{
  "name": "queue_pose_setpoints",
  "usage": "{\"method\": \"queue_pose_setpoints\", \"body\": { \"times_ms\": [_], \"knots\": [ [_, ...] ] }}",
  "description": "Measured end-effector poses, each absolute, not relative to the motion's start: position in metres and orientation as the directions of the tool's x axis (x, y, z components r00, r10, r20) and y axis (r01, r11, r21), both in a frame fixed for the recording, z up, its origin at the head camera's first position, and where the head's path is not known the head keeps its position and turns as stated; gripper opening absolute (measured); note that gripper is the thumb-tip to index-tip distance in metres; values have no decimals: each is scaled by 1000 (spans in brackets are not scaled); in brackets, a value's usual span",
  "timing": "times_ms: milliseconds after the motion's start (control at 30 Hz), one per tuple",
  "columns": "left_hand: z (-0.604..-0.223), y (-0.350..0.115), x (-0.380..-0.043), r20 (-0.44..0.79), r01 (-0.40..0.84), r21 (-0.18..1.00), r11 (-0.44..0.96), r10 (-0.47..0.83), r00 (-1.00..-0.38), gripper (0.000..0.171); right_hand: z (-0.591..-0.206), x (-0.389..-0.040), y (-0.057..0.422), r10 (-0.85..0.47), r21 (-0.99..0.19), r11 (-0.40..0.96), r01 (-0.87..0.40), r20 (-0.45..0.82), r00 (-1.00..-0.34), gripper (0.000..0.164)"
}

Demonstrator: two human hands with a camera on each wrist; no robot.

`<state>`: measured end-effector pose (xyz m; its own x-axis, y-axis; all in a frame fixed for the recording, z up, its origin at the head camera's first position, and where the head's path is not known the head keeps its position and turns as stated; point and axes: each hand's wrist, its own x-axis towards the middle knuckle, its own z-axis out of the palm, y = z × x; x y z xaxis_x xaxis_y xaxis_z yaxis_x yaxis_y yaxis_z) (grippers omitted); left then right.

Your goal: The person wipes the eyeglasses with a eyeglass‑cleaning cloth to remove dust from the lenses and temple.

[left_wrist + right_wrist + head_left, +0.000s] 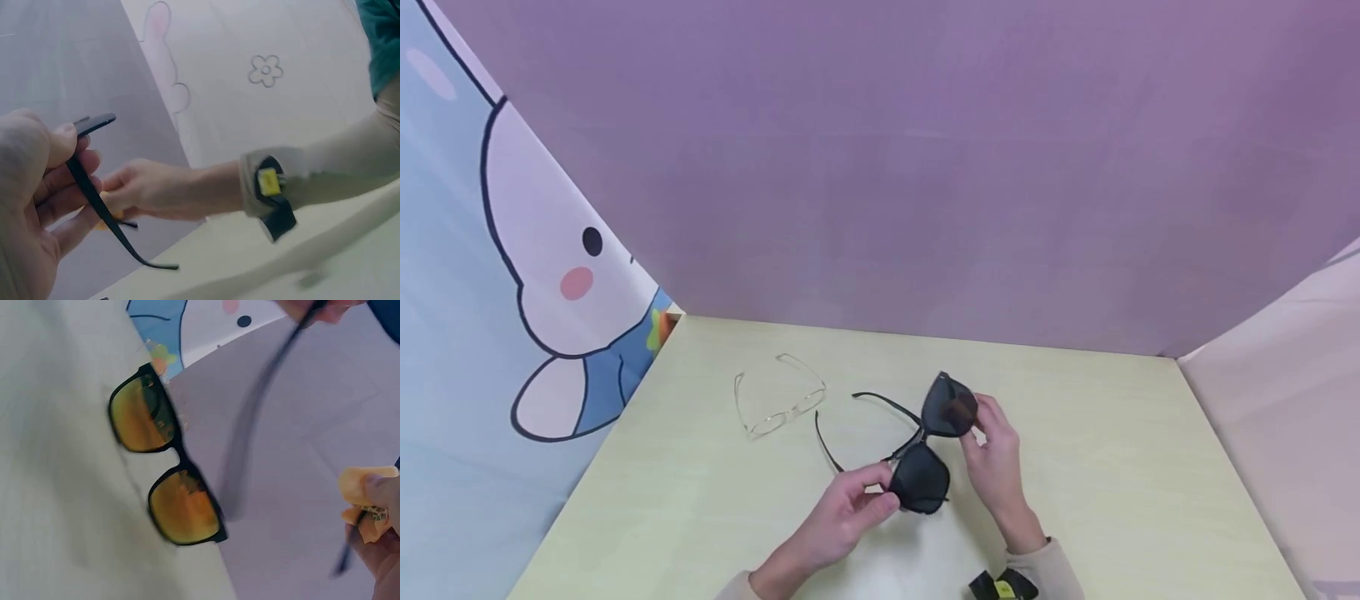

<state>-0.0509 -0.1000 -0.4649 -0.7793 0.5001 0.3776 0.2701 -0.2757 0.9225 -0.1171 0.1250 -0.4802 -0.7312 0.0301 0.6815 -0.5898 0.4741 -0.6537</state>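
Note:
Both hands grip a pair of black sunglasses [922, 479] with large dark lenses, over the table's middle. My left hand [842, 512] pinches the edge of the nearer lens between thumb and fingers. At the farther lens, my right hand [996, 458] holds the outer edge, with its fingers partly behind it. Two thin temples stick out unfolded to the left. In the left wrist view a black temple [103, 209] slants down from the left fingers. The right wrist view has a black frame [179, 456] with amber lenses. Amber shows at the right fingertips [375, 487]; what it is I cannot tell.
Thin clear-framed eyeglasses [775, 422] lie unfolded on the pale table [1150, 467], left of the sunglasses. A purple wall [925, 208] rises at the back edge, and a cartoon-printed cloth [445, 350] hangs at left. A black strap with a yellow tag [1004, 587] sits by the right sleeve.

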Motion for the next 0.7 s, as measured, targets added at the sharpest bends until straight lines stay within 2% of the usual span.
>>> {"method": "queue_pose_setpoints", "body": {
  "times_ms": [167,333,600,700],
  "knots": [
    [-469,-94,-48,352,318,935,-156,508,-786,9,-465,-120,119,86,-665,400,-631,713,-696,34],
    [-467,-93,-47,379,351,924,-153,503,-777,9,-453,-121,114,121,-662,325,-675,737,-665,34],
    [-466,-102,-52,449,378,893,-245,543,-709,7,-465,-115,109,132,-708,303,-638,694,-708,45],
    [-467,-103,-53,458,371,889,-269,554,-695,6,-473,-114,109,109,-723,306,-619,673,-732,40]
  ]
}}
